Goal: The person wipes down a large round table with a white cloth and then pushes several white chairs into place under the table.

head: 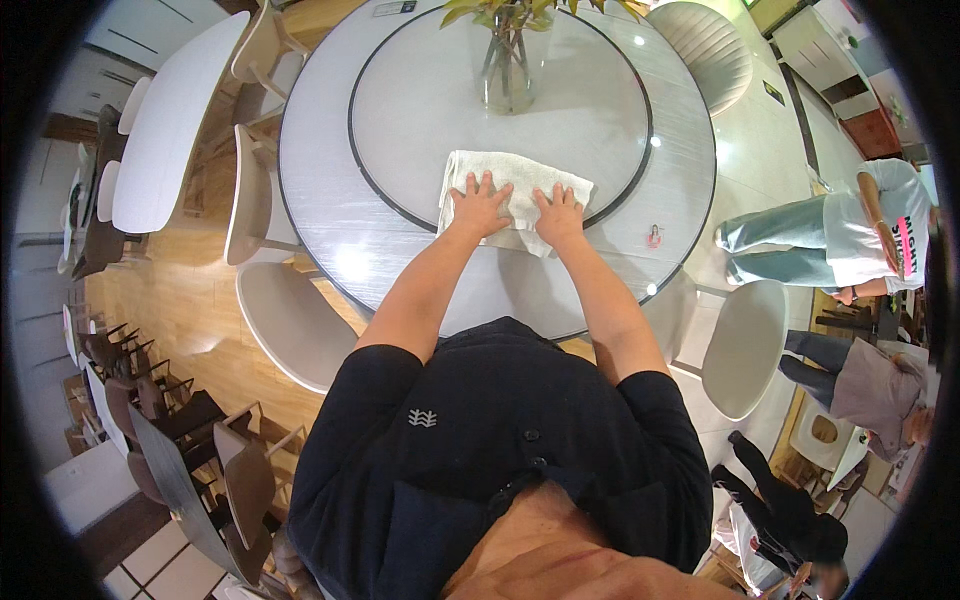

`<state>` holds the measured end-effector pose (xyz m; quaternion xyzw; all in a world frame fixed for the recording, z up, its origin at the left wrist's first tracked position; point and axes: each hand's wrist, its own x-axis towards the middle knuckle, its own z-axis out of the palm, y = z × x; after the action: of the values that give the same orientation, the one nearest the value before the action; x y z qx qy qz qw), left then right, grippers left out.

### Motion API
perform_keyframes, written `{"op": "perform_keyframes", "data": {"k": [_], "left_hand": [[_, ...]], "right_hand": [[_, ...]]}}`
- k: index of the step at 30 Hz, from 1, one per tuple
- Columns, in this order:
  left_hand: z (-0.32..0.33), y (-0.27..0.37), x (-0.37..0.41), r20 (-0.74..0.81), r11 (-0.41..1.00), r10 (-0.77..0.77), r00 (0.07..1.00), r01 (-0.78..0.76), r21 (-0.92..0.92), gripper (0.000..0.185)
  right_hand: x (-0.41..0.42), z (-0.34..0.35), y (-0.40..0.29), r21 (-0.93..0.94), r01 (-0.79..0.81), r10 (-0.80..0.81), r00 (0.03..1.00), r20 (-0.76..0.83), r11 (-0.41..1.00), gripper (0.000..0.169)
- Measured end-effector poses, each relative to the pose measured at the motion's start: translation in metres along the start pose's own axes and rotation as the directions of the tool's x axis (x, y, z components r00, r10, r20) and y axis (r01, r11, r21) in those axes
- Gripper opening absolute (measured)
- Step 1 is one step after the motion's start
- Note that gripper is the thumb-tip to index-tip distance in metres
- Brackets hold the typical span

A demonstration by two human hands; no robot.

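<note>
A folded white cloth point(517, 166) lies flat over the near edge of the round turntable point(409, 112) on a pale round table point(319, 161). My left hand point(480, 208) rests palm down on the cloth's left part, with its fingers spread. Beside it, my right hand point(559, 215) presses on the right part, fingers also apart. The two hands are separate, and the cloth's near edge hangs past the turntable onto the table. Beyond the cloth, a clear glass vase point(508, 94) with leafy stems stands on the turntable.
Pale chairs point(289, 322) surround the table on the left, and another chair point(742, 352) stands at right. A small sticker or tag point(655, 236) is on the tabletop. Several people, one in a white T-shirt point(847, 225), are off to the right. A white table point(176, 120) stands at left.
</note>
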<state>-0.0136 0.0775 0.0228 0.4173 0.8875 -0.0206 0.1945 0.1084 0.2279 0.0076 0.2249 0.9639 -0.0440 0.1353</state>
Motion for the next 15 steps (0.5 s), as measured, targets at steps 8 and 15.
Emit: {"op": "perform_keyframes", "data": {"k": [8, 15], "left_hand": [[0.006, -0.023, -0.018, -0.009, 1.0, 0.005, 1.0, -0.005, 0.01, 0.079], [0.01, -0.051, -0.032, 0.001, 1.0, -0.004, 1.0, 0.004, 0.019, 0.077]], "right_hand": [[-0.004, 0.007, -0.026, -0.01, -0.004, 0.005, 1.0, 0.02, 1.0, 0.065], [-0.006, 0.003, -0.057, 0.004, -0.002, 0.002, 0.998, 0.056, 1.0, 0.064]]}}
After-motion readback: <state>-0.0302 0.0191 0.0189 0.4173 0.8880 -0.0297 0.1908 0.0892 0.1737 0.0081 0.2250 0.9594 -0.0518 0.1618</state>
